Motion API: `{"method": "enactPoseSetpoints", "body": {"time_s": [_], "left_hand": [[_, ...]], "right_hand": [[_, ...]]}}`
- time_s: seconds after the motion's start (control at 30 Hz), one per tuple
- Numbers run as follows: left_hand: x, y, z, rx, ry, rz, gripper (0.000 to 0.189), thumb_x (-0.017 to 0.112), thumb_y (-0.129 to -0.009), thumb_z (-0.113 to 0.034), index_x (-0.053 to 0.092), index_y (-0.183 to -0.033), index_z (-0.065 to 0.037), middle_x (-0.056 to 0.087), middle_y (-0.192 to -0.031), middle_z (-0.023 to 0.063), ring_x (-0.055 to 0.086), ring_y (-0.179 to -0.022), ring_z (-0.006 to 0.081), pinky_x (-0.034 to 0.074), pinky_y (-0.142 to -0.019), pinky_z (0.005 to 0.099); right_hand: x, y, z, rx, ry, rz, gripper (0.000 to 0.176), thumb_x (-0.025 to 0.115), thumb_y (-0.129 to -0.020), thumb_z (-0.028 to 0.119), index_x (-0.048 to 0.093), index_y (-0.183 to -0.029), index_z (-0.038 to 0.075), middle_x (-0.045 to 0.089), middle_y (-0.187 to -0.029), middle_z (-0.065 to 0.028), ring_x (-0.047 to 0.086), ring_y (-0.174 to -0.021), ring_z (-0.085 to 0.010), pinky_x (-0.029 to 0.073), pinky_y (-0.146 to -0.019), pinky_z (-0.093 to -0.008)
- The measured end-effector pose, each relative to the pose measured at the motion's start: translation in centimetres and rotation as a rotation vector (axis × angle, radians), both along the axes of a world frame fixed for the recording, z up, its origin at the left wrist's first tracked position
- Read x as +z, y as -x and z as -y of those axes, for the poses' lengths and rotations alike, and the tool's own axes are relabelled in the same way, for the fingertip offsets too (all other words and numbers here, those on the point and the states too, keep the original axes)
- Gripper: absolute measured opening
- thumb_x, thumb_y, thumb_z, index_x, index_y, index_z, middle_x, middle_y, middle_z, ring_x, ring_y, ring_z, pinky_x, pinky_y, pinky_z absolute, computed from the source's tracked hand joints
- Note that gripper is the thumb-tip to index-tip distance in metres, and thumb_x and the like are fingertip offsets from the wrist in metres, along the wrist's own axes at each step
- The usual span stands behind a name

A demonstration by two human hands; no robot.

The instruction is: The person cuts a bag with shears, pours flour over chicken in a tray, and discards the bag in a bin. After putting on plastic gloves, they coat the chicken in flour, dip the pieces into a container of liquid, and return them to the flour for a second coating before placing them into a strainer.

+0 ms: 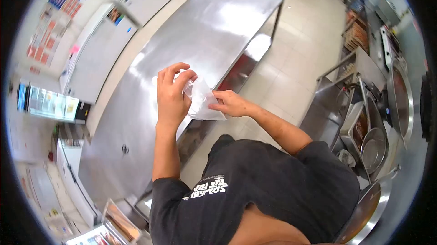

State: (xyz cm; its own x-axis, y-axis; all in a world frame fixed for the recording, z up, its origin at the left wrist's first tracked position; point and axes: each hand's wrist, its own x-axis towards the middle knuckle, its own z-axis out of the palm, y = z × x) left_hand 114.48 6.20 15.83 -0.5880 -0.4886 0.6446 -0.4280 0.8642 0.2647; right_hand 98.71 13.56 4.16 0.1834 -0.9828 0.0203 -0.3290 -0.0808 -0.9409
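A translucent white plastic bag (202, 105) hangs between my two hands, just over the near edge of the steel table (150, 76). My left hand (172, 94) is raised, its fingers curled around the upper left end of the bag. On the other side, my right hand (231, 103) pinches the bag's right side between thumb and fingers. The plastic is creased near the left fingers and smoother toward its lower right corner.
A cooking station with a large wok (400, 99), a strainer (373, 149) and metal trays stands to my right. White chest freezers (102, 49) line the far left wall. Pale floor tiles (296, 58) lie between table and station.
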Motion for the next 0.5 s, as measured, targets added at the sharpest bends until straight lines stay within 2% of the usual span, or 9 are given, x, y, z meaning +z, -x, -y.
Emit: {"method": "enactPoseSetpoints", "body": {"time_s": [0.07,0.1,0.2,0.23,0.33,0.37,0.4,0.47,0.5], "left_hand": [[0.0,5.6,2.6,-0.052,0.033,-0.03,0.017,0.066,-0.071,0.0,0.063,-0.086,-0.007,0.057,-0.104,0.004,0.049,-0.093,0.025,0.042,-0.076,0.0342],[-0.7,8.0,4.3,-0.056,0.06,0.001,0.025,0.071,-0.069,-0.005,0.064,-0.092,-0.009,0.055,-0.11,0.0053,0.048,-0.096,0.0252,0.041,-0.078,0.0352],[-1.4,15.7,7.9,-0.115,-0.033,-0.105,0.04,0.075,-0.065,-0.008,0.061,-0.102,-0.01,0.052,-0.115,0.0073,0.046,-0.099,0.0254,0.041,-0.081,0.0369],[-2.4,17.4,10.0,-0.186,-0.091,-0.107,0.058,0.077,-0.061,-0.008,0.055,-0.114,-0.011,0.047,-0.123,0.0097,0.043,-0.108,0.0277,0.039,-0.086,0.0384],[-5.1,24.1,16.2,-0.344,-0.418,-0.221,0.063,0.074,-0.062,-0.007,0.049,-0.12,-0.01,0.043,-0.127,0.0108,0.04,-0.116,0.0295,0.039,-0.089,0.0387],[-6.8,26.4,19.0,-0.352,-0.497,-0.16,0.065,0.073,-0.064,-0.01,0.046,-0.123,-0.01,0.04,-0.129,0.0115,0.037,-0.121,0.0306,0.039,-0.091,0.0398],[-8.3,29.2,21.6,-0.335,-0.548,-0.118,0.057,0.07,-0.068,-0.011,0.048,-0.12,-0.009,0.044,-0.125,0.0116,0.042,-0.116,0.0267,0.041,-0.088,0.039],[-12.9,35.0,27.0,-0.299,-0.713,-0.052,0.041,0.063,-0.072,-0.01,0.054,-0.111,-0.006,0.052,-0.111,0.0121,0.049,-0.101,0.0271,0.041,-0.086,0.0381],[-16.2,37.8,30.3,-0.225,-0.696,-0.041,0.036,0.061,-0.074,-0.011,0.055,-0.109,-0.006,0.055,-0.104,0.0114,0.051,-0.096,0.027,0.043,-0.083,0.0377]], "right_hand": [[-0.4,5.0,2.7,-0.128,-0.158,0.103,0.029,0.058,-0.086,0.024,0.058,-0.109,0.006,0.063,-0.081,-0.0115,0.06,-0.067,-0.0176,0.049,-0.063,-0.0332],[-1.2,7.8,4.0,-0.2,-0.13,0.136,0.027,0.058,-0.087,0.023,0.059,-0.108,0.006,0.063,-0.08,-0.0103,0.058,-0.064,-0.0157,0.048,-0.061,-0.0318],[-4.1,16.6,8.9,-0.373,-0.045,0.18,0.024,0.057,-0.087,0.022,0.061,-0.105,0.005,0.063,-0.079,-0.0071,0.054,-0.059,-0.0117,0.047,-0.056,-0.0282],[-4.9,19.8,10.2,-0.422,-0.019,0.166,0.024,0.058,-0.087,0.022,0.062,-0.104,0.005,0.063,-0.08,-0.0062,0.054,-0.058,-0.0113,0.046,-0.055,-0.0274],[-5.9,29.5,13.0,-0.57,-0.077,0.125,0.025,0.058,-0.087,0.023,0.063,-0.103,0.005,0.063,-0.081,-0.0025,0.052,-0.06,-0.0086,0.045,-0.056,-0.0243],[-5.8,32.8,13.7,-0.642,-0.093,0.121,0.026,0.058,-0.088,0.024,0.063,-0.102,0.004,0.063,-0.081,-0.0025,0.052,-0.061,-0.0083,0.045,-0.056,-0.0243],[-6.0,35.8,13.7,-0.709,-0.12,0.119,0.027,0.058,-0.088,0.026,0.063,-0.102,0.003,0.063,-0.081,-0.0025,0.052,-0.061,-0.0081,0.045,-0.056,-0.0244],[-6.3,42.0,13.5,-0.826,-0.109,0.066,0.027,0.059,-0.088,0.027,0.064,-0.101,0.004,0.062,-0.079,-0.003,0.051,-0.059,-0.0084,0.044,-0.056,-0.0238],[-6.4,45.2,13.0,-0.91,-0.158,0.023,0.026,0.059,-0.087,0.026,0.064,-0.099,0.004,0.061,-0.076,-0.0027,0.051,-0.059,-0.0084,0.044,-0.056,-0.0233]]}}
